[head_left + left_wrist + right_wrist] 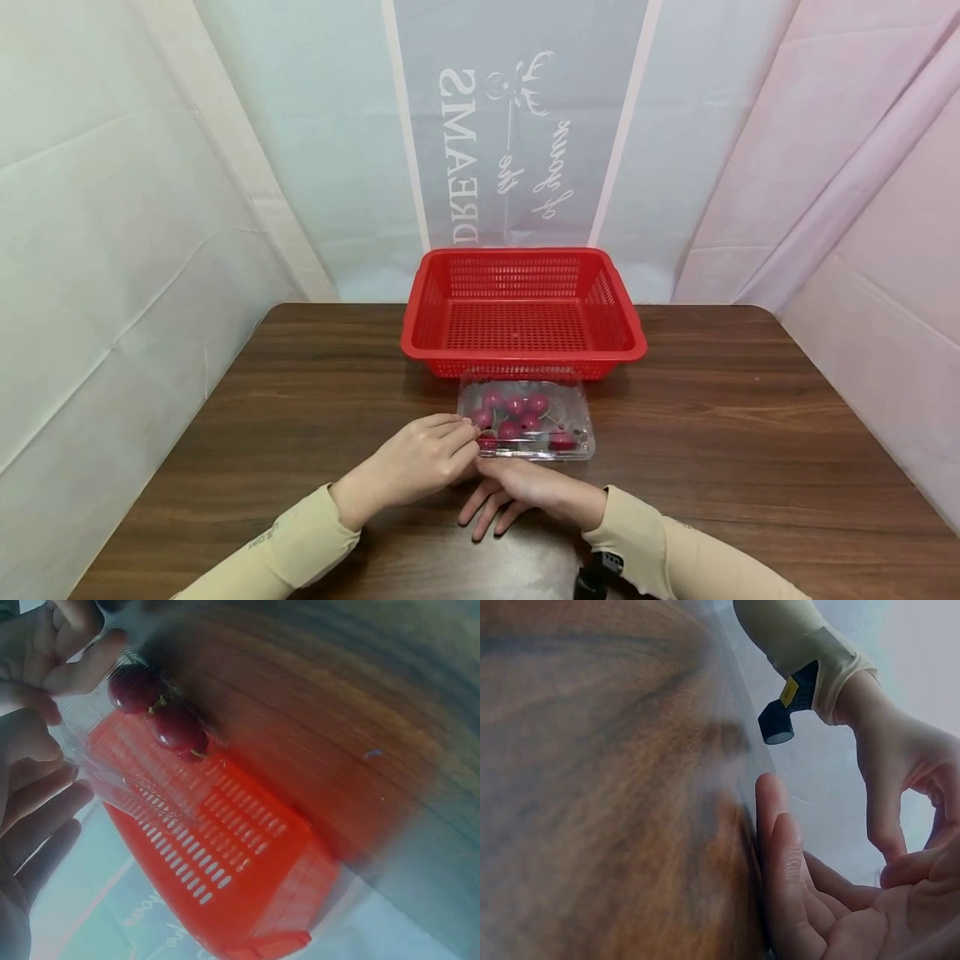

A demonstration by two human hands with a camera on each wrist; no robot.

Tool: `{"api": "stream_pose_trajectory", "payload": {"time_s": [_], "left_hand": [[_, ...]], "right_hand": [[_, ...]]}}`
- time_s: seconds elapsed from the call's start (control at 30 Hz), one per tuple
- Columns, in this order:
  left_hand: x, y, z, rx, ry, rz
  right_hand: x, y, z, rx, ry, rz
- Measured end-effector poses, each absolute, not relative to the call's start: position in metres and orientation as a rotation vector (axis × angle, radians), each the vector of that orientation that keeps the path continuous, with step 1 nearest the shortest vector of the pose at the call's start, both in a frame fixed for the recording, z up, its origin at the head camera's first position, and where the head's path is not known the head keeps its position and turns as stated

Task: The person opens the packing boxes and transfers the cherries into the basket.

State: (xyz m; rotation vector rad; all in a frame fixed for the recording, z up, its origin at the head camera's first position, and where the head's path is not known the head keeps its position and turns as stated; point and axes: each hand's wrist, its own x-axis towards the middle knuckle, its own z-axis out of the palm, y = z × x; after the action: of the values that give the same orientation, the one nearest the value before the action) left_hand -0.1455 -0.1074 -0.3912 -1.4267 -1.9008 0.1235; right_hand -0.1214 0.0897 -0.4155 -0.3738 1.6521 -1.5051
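The left hand (427,454) pinches a clear plastic box (540,455) of red cherries (514,406) near-left; the right hand (525,487), fingers spread, meets its near edge. A red plastic basket (517,355) crowds its far edge; brown wooden tabletop (720,433) extends left and right; pale fabric walls (112,250) surround.

Near left corner of clear container (583,410) hidden by hands (423,454), sleeves (307,542) cropped below, tabletop (607,787) blurred in wrist views
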Motion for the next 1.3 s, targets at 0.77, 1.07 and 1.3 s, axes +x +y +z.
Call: {"api": "stream_pose_trajectory", "payload": {"time_s": [0.77, 1.07, 1.3], "left_hand": [[-0.134, -0.089, -0.379, -1.403, -1.685, 0.275], [-0.131, -0.058, -0.364, -1.413, -1.657, 0.294], [-0.131, -0.033, -0.36, -1.421, -1.652, 0.272]], "right_hand": [[-0.112, 0.116, -0.409, -0.47, 1.787, -1.362], [-0.113, 0.157, -0.408, -0.468, 1.799, -1.329], [-0.118, 0.184, -0.408, -0.462, 1.741, -1.31]]}}
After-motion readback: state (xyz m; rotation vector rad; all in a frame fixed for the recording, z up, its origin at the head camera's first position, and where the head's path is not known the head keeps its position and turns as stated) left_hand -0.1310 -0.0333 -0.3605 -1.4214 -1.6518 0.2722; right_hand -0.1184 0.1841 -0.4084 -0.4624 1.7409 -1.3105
